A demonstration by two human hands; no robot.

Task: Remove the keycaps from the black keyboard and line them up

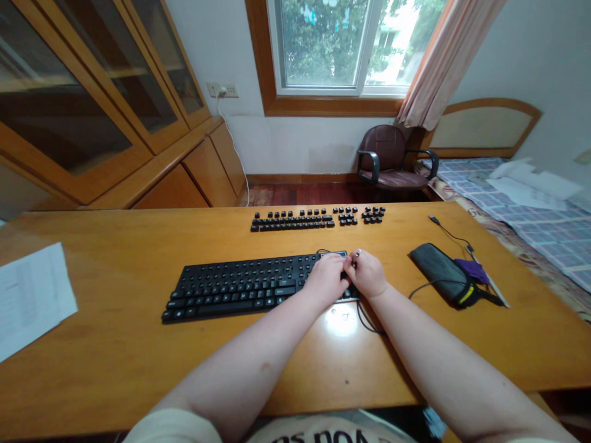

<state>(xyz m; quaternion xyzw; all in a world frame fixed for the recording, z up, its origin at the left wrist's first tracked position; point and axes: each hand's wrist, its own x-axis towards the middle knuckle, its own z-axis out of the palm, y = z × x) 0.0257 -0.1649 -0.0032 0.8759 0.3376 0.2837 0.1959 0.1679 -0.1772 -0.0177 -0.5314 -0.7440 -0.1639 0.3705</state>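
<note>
A black keyboard (240,288) lies on the wooden desk. Its lower left rows carry keycaps, while the upper rows show bare switch posts. My left hand (327,278) rests over the keyboard's right end, fingers curled together; whether anything is in them is hidden. Beside it, touching it, my right hand (369,274) is closed around a small shiny metal tool (356,257), of which only the top shows. Beyond the keyboard, removed keycaps (295,223) stand in rows along the desk's far edge, grouped in blocks.
On the right lie a dark zip pouch (441,274), a purple cloth (471,271) and a USB cable (450,234). White papers (34,298) lie at the desk's left. A black cord (367,320) loops by my right wrist. A chair (390,160) stands beyond the desk.
</note>
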